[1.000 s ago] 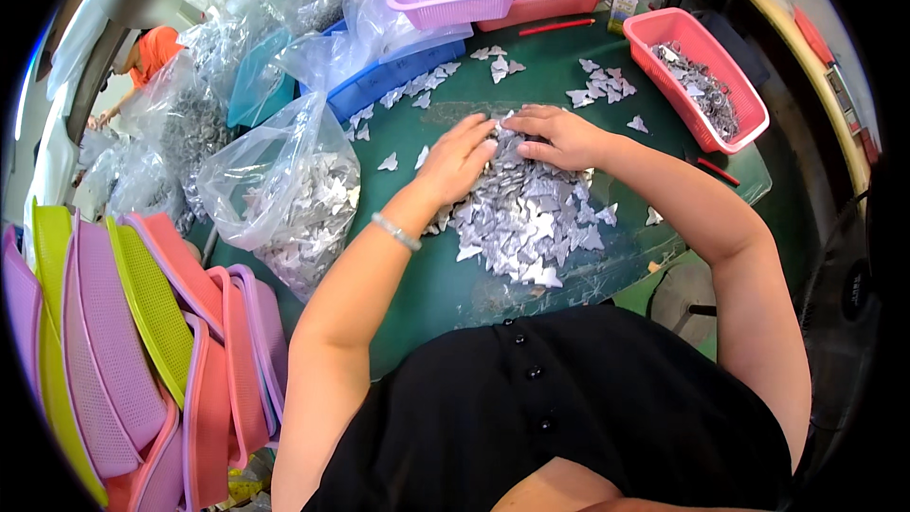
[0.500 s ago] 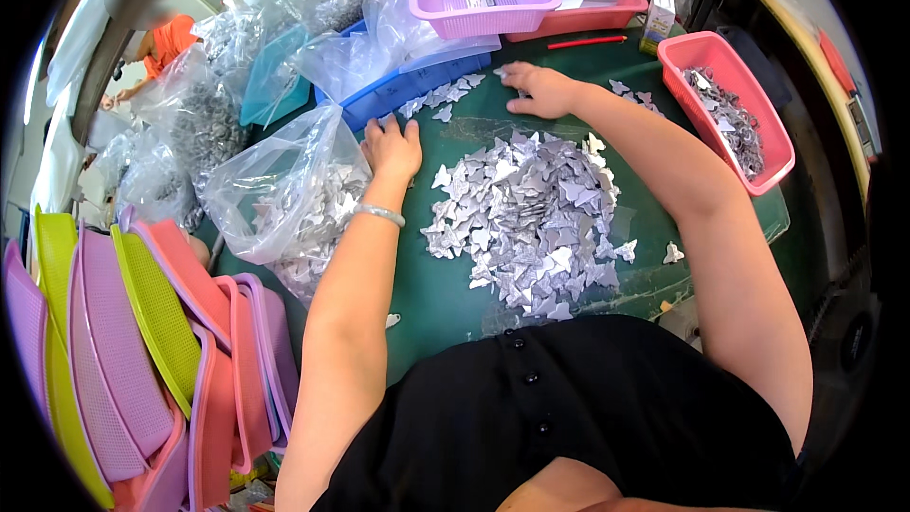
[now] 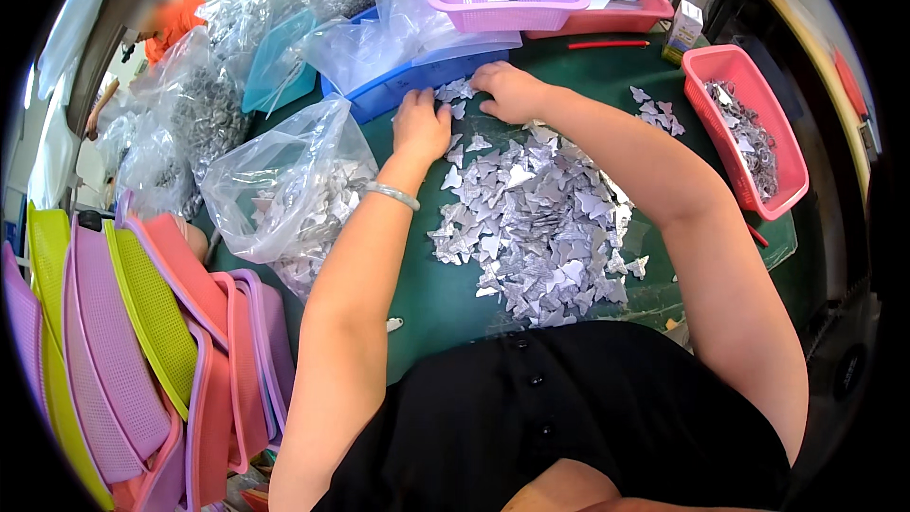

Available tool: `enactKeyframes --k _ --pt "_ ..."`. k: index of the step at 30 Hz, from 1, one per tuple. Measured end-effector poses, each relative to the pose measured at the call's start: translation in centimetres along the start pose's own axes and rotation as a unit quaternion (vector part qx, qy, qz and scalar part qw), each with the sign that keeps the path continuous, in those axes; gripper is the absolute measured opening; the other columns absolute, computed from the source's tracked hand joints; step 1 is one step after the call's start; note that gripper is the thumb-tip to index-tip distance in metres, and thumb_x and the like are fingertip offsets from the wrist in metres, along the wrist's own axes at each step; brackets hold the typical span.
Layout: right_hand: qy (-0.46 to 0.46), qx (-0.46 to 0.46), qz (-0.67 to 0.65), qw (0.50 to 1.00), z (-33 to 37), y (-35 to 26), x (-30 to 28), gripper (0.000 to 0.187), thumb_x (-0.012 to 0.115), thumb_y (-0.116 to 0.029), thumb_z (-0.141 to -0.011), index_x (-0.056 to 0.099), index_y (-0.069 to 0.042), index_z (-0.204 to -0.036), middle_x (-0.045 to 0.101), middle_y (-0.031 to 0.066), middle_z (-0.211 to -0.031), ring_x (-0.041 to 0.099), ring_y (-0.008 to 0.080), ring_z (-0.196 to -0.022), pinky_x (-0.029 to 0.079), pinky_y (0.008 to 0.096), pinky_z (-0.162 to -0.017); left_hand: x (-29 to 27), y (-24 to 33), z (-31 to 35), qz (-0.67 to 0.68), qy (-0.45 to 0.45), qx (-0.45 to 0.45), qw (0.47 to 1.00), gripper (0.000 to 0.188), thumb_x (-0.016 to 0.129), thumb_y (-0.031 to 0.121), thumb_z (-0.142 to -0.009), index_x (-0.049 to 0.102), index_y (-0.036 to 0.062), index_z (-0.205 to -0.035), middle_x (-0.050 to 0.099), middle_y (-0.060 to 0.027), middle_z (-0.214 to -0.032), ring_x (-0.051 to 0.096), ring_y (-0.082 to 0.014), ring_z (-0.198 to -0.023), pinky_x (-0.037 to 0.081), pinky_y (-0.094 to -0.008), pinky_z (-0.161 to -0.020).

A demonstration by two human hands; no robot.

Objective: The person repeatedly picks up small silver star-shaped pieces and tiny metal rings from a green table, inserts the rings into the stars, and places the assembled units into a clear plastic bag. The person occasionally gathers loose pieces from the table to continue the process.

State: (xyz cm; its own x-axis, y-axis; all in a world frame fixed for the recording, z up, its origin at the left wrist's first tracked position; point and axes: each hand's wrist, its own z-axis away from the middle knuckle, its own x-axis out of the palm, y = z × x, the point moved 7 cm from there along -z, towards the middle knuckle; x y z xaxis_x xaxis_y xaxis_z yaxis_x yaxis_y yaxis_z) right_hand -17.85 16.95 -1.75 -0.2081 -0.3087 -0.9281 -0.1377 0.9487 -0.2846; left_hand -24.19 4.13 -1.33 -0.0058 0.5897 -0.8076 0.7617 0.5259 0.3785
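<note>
Silvery flat butterfly-shaped pieces lie in a big heap [image 3: 540, 228] on the green tabletop. Beyond it, a small cluster of the same pieces [image 3: 457, 90] sits in front of the blue bin, between my hands. My left hand [image 3: 422, 125] rests at the cluster's left edge, fingers stretched forward and thumb apart, a bracelet on the wrist. From the right, my right hand [image 3: 512, 93] reaches over the cluster's other side, its fingers bent down and thumb apart. Neither hand shows a piece in its grasp; the undersides of the fingers are hidden.
A clear bag of pieces [image 3: 294, 194] stands left of the heap. Behind are a blue bin [image 3: 417, 81] and a purple basket [image 3: 507, 14]. A pink basket of metal parts [image 3: 700, 71] and a few loose pieces [image 3: 659, 114] lie right; stacked baskets [image 3: 118, 351] stand at left.
My right hand has moved left and nearer to me, onto the small cluster. My left hand has shifted right toward it, so the two hands are closer. The view has shifted slightly.
</note>
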Motion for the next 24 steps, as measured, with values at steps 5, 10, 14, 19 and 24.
enactKeyframes --k 5,10,14,19,24 --pt "-0.160 -0.031 -0.159 0.974 0.6 -3.4 -2.1 0.020 0.056 -0.011 -0.072 0.066 -0.005 -0.089 0.064 0.0142 -0.081 0.061 0.0295 -0.079 0.048 0.0369 -0.074 -0.5 1.5 2.4 0.037 -0.076 0.045 0.995 0.022 0.053 0.018 -0.079 0.064 0.0025 -0.090 0.057 -0.0168 -0.101 0.053 -0.0347 -0.094 0.042 -0.0396 -0.085" --pt "-0.037 -0.037 -0.047 0.998 -1.5 -1.8 -0.2 0.026 0.056 -0.013 -0.076 0.062 -0.003 -0.100 0.059 0.0154 -0.103 0.055 0.0310 -0.097 0.043 0.0388 -0.085 -1.5 2.4 2.3 0.086 -0.085 0.038 0.992 0.026 0.054 0.016 -0.079 0.062 0.0009 -0.098 0.057 -0.0157 -0.106 0.054 -0.0319 -0.099 0.043 -0.0362 -0.086" --pt "-0.046 -0.022 -0.014 0.999 -2.4 -3.2 1.3 0.036 0.057 -0.014 -0.077 0.055 -0.004 -0.112 0.054 0.0132 -0.115 0.047 0.0303 -0.109 0.039 0.0370 -0.092 -0.2 0.0 0.5 0.008 -0.026 0.040 0.999 0.033 0.054 0.017 -0.079 0.057 -0.0006 -0.107 0.053 -0.0171 -0.114 0.050 -0.0336 -0.105 0.041 -0.0374 -0.090" --pt "-0.088 -0.025 -0.026 0.995 -0.9 -3.8 0.6 0.036 0.057 -0.012 -0.076 0.057 -0.006 -0.111 0.057 0.0130 -0.110 0.051 0.0291 -0.104 0.041 0.0359 -0.090 0.0 1.3 1.4 0.008 -0.098 0.030 0.995 0.033 0.053 0.019 -0.080 0.057 0.0021 -0.107 0.055 -0.0164 -0.107 0.052 -0.0341 -0.101 0.042 -0.0387 -0.087" --pt "-0.243 -0.024 -0.156 0.957 1.5 -4.9 -1.3 0.026 0.058 -0.013 -0.075 0.061 -0.002 -0.098 0.061 0.0138 -0.099 0.058 0.0293 -0.090 0.045 0.0376 -0.080 -2.1 4.0 4.9 0.109 -0.198 0.055 0.973 0.028 0.054 0.017 -0.079 0.059 0.0029 -0.103 0.057 -0.0151 -0.103 0.055 -0.0316 -0.097 0.045 -0.0361 -0.082"
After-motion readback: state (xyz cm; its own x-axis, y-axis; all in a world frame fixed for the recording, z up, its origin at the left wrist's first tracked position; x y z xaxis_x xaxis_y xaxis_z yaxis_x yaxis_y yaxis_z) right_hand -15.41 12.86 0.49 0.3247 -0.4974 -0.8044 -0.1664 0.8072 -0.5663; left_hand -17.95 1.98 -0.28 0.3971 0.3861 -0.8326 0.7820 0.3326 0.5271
